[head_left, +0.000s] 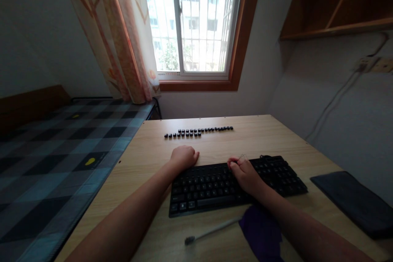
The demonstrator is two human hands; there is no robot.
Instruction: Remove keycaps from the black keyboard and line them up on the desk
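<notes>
The keyboard [211, 190] lies mid-counter [144, 163]. The left hand [184, 157] is curled shut at its far left corner. The right hand [245, 176] rests on the upper key rows, fingers pinching a thin wire loop [243, 156]. A row of keycaps [198, 132] lies farther back. A brush [211, 231] and purple cloth [260, 233] lie near the front edge, a black pad [353, 200] to the right

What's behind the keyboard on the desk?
Loose black keycaps lined up in a row on the desk, apart from the keyboard. The left hand rests fisted at its back-left corner. The right hand, pinching a thin wire loop, covers part of the back key row.
</notes>
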